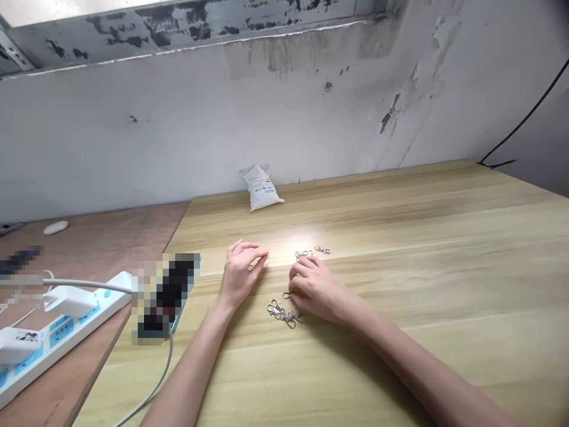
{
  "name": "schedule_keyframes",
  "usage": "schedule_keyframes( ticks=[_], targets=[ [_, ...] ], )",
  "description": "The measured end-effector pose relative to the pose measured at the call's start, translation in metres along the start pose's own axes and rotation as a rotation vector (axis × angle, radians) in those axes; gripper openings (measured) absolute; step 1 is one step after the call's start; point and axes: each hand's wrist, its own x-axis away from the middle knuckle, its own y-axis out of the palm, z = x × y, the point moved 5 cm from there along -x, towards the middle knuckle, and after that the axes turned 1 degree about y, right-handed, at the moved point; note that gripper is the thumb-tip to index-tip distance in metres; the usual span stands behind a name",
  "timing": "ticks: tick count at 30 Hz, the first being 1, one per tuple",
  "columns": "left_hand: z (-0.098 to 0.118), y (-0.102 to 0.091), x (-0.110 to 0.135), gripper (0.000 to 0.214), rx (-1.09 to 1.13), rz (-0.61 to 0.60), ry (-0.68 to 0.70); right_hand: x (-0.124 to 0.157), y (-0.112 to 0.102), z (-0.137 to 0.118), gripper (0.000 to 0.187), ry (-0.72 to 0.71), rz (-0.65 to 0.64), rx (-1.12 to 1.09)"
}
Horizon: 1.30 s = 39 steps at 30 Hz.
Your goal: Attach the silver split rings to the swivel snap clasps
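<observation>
Fine finger handling of small metal clasps on a wood-grained worktop

The left hand (242, 267) is placed above the worktop (422, 267), with thumb and forefinger drawn narrowly together. Bits of bright metal are seen at these fingers, but whether a piece is gripped cannot be told. The right hand (317, 287) is lowered, palm down, with its fingers curled inward. A single clasp (287, 295) is seen at their edge; whether it is held or merely touched is hidden by the hand. A loose cluster of clasps (290, 321) is located on the near side of the right hand, its pieces overlapping. Beyond the right hand's knuckles, a smaller group (304, 254) is found near a patch of glare, with another clasp (322, 249) lying just to its right.

For good handling, one clasp is best isolated from the overlapping cluster before being lifted, since hooks and rings of this kind may readily snag. Each piece should be taken by its body between thumb and forefinger, so that the ring is left free to swivel. Both wrists are best kept low, so that a slipped piece is dropped only onto the worktop. Work is best kept away from the glare, where thin metal is poorly distinguished, and clear of the white cable (170, 356) at the left.
</observation>
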Motion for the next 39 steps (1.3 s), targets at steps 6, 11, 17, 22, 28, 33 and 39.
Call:
schedule_keyframes(
  ticks=[6,11,17,22,28,33,39],
  targets=[
    [0.003,0.001,0.000,0.013,0.006,0.003,0.022,0.002,0.006,0.002,0.009,0.096,-0.126,0.117],
    [0.004,0.000,-0.001,0.012,0.015,0.000,0.021,0.003,0.002,0.002,0.011,0.138,-0.166,0.271],
    [0.001,0.005,0.000,0.010,0.030,-0.042,0.030,0.002,0.002,0.006,0.008,0.219,-0.205,0.189],
    [0.000,0.007,0.001,0.009,0.037,-0.066,0.034,0.003,0.002,0.004,0.014,0.158,-0.200,0.173],
    [0.000,0.008,0.001,0.018,0.051,-0.089,0.017,0.002,0.003,0.003,0.018,0.110,-0.216,0.216],
    [0.001,0.009,0.002,0.021,0.129,-0.139,-0.014,0.005,0.002,0.005,0.006,0.264,-0.231,0.115],
    [0.005,0.009,0.002,0.026,0.157,-0.179,0.004,0.009,-0.006,-0.003,0.008,0.349,-0.351,0.019]
  ],
)
